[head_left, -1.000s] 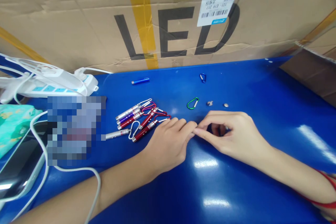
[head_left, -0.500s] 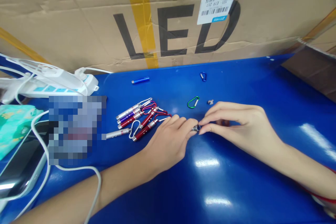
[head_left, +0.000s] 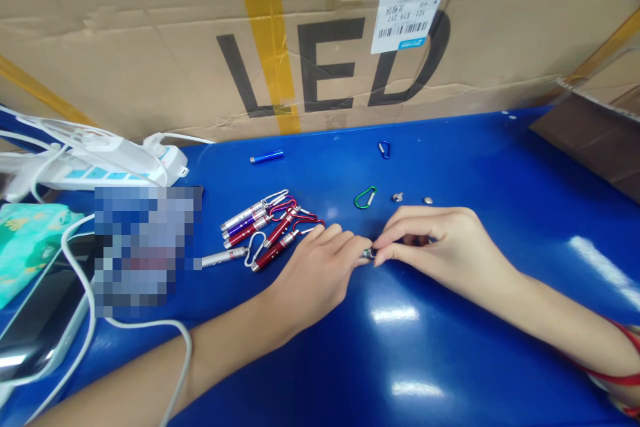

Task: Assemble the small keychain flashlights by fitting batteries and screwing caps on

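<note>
My left hand [head_left: 320, 267] is closed around a mini flashlight [head_left: 367, 253]; only its dark, metallic end shows past the fingers. My right hand [head_left: 430, 243] pinches thumb and forefinger right at that end, and what lies between the fingertips is too small to make out. Beyond my right hand lie a small silver cap [head_left: 397, 197] and a silver disc [head_left: 428, 201] like a button cell. A green carabiner [head_left: 365, 198] and a blue carabiner [head_left: 384, 149] rest farther back. Left of my left hand is a group of silver, purple and red mini flashlights [head_left: 273, 252] with carabiners.
A blue flashlight tube [head_left: 267, 157] lies at the back of the blue table [head_left: 475, 160]. On the left are a white power strip [head_left: 115, 163], a phone [head_left: 45, 313], a green packet [head_left: 30, 247] and a cable [head_left: 150, 322] running over my left forearm. A large cardboard box [head_left: 165, 33] stands behind.
Both hands remain together, with the right fingertips still at the flashlight's end. The silver disc, hidden before, now shows beyond my right hand. The view has shifted slightly.
</note>
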Tool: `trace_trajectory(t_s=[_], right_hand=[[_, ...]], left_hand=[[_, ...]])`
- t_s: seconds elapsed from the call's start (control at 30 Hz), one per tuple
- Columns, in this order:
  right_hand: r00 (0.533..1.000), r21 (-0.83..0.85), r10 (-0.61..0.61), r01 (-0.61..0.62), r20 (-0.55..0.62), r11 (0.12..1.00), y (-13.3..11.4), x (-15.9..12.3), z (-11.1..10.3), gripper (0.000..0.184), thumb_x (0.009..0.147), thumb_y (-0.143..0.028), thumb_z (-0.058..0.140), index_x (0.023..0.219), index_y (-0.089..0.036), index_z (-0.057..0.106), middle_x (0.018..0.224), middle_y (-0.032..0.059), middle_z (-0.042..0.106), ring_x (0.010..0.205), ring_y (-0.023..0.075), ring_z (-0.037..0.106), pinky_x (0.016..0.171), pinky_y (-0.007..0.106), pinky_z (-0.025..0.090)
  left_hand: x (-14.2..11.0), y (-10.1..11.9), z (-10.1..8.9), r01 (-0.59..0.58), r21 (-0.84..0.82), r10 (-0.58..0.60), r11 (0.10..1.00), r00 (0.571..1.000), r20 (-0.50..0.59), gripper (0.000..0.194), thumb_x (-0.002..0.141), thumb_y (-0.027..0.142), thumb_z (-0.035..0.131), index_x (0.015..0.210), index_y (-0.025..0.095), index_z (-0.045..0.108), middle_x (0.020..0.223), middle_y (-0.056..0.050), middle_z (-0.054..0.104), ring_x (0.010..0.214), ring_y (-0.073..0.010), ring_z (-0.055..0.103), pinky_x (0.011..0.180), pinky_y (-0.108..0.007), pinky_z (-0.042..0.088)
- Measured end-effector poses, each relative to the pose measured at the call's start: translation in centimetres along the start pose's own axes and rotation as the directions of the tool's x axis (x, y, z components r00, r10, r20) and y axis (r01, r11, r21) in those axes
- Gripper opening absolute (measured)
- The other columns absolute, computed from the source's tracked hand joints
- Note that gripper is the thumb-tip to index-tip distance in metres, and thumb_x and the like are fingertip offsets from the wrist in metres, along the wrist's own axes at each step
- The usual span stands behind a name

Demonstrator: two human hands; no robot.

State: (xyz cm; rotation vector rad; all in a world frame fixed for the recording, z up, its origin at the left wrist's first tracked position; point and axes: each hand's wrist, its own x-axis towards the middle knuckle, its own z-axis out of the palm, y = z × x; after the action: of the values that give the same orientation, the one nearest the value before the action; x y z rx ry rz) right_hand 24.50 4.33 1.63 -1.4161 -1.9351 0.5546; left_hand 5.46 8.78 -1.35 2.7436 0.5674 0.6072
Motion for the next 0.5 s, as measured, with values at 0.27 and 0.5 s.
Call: trace_trajectory(t_s=[0.27, 0.5], right_hand=[[0.999, -0.02, 0.05, -0.05, -0.003, 0.999, -0.08, -0.06, 0.18, 0.012, 0.075, -0.029, 0.071, 0.065, -0.025, 0.072, 0.069, -0.0034, 0.071, 0.056, 0.0092, 0.059, 0.051, 0.022, 0.041], [0.998, -0.026, 0.058, -0.058, -0.023, 0.998, -0.4, 0.08, 0.45, 0.015, 0.077, -0.027, 0.068, 0.063, -0.022, 0.07, 0.064, -0.0021, 0.068, 0.05, 0.008, 0.055, 0.046, 0.021, 0.038]], left_hand=[[-0.12, -0.1, 0.07, 0.002, 0.0, -0.002, 1.0, 1.0, -0.011, 0.025, 0.101, 0.015, 0.027, 0.096, 0.015, 0.051, 0.079, -0.003, 0.056, 0.071, -0.0199, 0.044, 0.064, -0.032, 0.034], [-0.01, 0.04, 0.05, 0.002, -0.009, -0.002, 1.0, 1.0, -0.016, 0.027, 0.102, 0.019, 0.024, 0.093, 0.015, 0.049, 0.08, -0.003, 0.057, 0.07, -0.0194, 0.045, 0.064, -0.032, 0.036]])
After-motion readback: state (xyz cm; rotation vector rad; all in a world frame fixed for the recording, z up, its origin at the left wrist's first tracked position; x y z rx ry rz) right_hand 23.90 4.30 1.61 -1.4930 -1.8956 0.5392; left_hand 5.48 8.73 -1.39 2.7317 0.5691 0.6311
